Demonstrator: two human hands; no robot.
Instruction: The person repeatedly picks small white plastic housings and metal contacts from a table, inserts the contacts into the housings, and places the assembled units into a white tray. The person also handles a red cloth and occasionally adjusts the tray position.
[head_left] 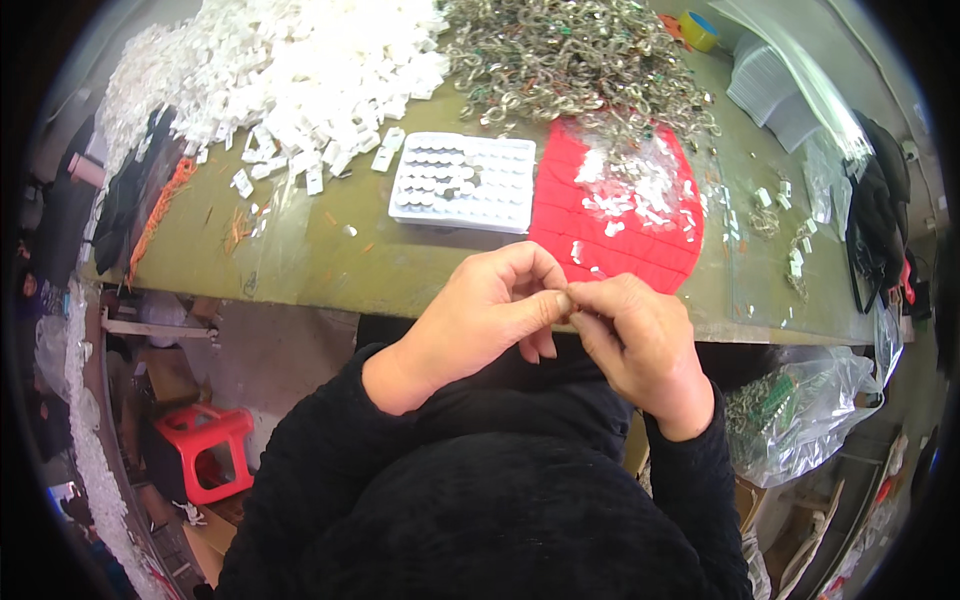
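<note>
My left hand (492, 308) and my right hand (640, 340) meet over the table's front edge, thumbs and forefingers pinched together at the fingertips. Whatever lies between them is too small or hidden to make out. Just beyond is a red quilted cloth (620, 248) with small white pieces (630, 190) strewn on it. Left of the cloth stands a white tray (460, 219) holding rows of small round pieces, some pale and some dark.
A big heap of white plastic parts (290, 70) covers the back left. Tangled metallic links (580, 60) pile up at the back centre. Yellow tape (698, 32) and clear plastic sheets (775, 95) lie far right. A red stool (208, 450) stands below left; a filled clear bag (800, 415) sits at right.
</note>
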